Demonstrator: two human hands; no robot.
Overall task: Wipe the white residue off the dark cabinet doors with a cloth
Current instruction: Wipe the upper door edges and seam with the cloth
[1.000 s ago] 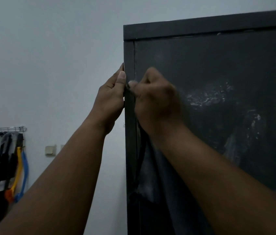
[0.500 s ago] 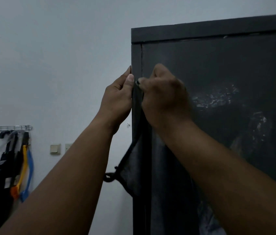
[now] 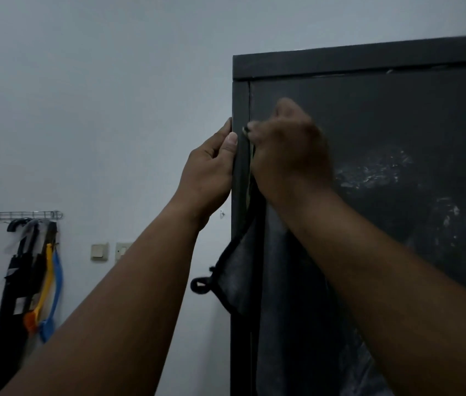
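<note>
Residue (image 3: 369,174) streaks the cabinet door (image 3: 397,115) at three o'clock of the right hand (image 3: 289,155), whose curled fingers pinch the dark cloth (image 3: 240,278) hanging toward six o'clock, while the left hand (image 3: 208,172) grips the door's edge, so the wiping looks mostly undone

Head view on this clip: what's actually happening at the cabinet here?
A person is working at the upper left corner of a dark cabinet. The left hand grips the cabinet's left edge, thumb on the front. The right hand holds a dark cloth against the door near that edge, with the rest of the cloth hanging down. White residue to the right of the hands is not yet wiped.
</note>
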